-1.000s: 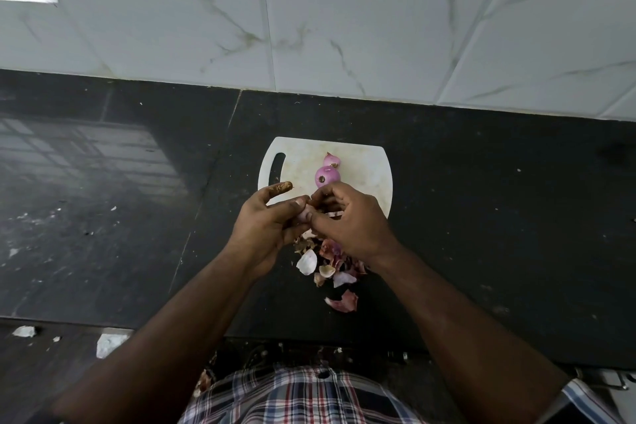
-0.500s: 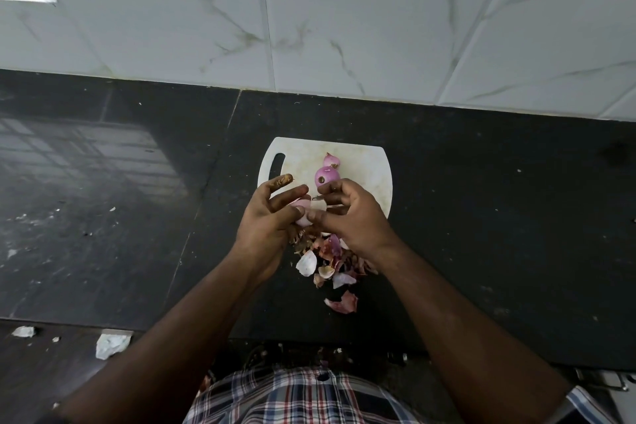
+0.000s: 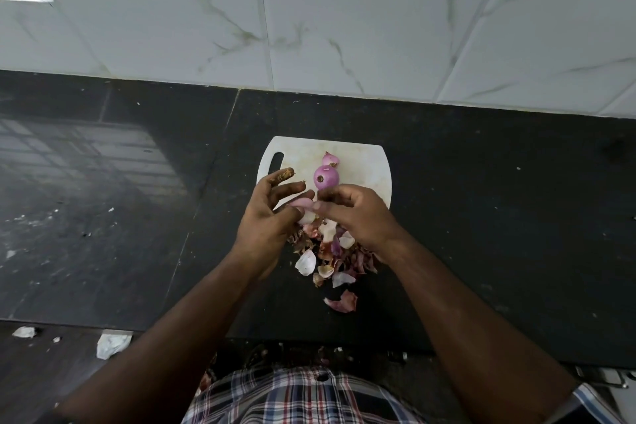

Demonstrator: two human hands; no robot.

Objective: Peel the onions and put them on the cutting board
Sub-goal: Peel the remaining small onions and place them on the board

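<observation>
Both hands, left (image 3: pixel 266 217) and right (image 3: pixel 354 213), pinched a small onion (image 3: pixel 304 208); light, slick, probably best gripped at its ends.

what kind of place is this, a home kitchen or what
Most likely a home kitchen counter: a dark polished stone worktop against white marble-patterned wall tiles, with a white plastic cutting board holding two peeled purple onions beside a heap of onion skins.

The onion (image 3: pixel 303 208) held between the left hand (image 3: pixel 266 217) and the right hand (image 3: pixel 354 213) is mostly covered by their fingers; only a pale sliver shows. The cutting board (image 3: pixel 364 162) has its near edge hidden behind both hands, and the peel pile (image 3: pixel 330 258) is partly under the right wrist.
</observation>
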